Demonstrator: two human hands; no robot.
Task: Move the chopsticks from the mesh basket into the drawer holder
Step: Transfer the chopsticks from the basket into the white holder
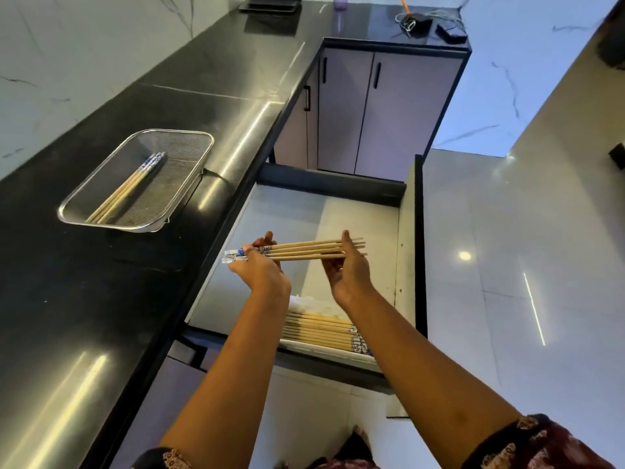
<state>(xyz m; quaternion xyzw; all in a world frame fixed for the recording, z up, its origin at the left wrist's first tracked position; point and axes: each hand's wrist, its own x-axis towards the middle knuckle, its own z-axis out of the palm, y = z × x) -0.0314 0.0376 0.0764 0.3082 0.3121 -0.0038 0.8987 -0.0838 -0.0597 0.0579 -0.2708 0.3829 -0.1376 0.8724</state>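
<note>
A: What's the biggest thing in front of you?
B: You stand at a long black counter (pixel 111 272) running up your left side, with an open drawer (pixel 355 211) pulled out beneath its edge.
A: And on the counter?
B: A mesh basket (pixel 84 211) sits there, well apart from your hands, and a few chopsticks in the basket (pixel 128 189) lie slanted inside, their blue-patterned ends pointing away from you.
A: What's in the drawer?
B: Near its front, a white holder (pixel 324 350) already carries a row of chopsticks (pixel 318 328) lying flat side by side.
A: Your hands?
B: Your left hand (pixel 260 272) pinches the patterned ends of a held bunch of chopsticks (pixel 304 250), while your right hand (pixel 348 272) props the plain tips with curled fingers; the bunch lies level above the drawer, higher than the holder
</note>
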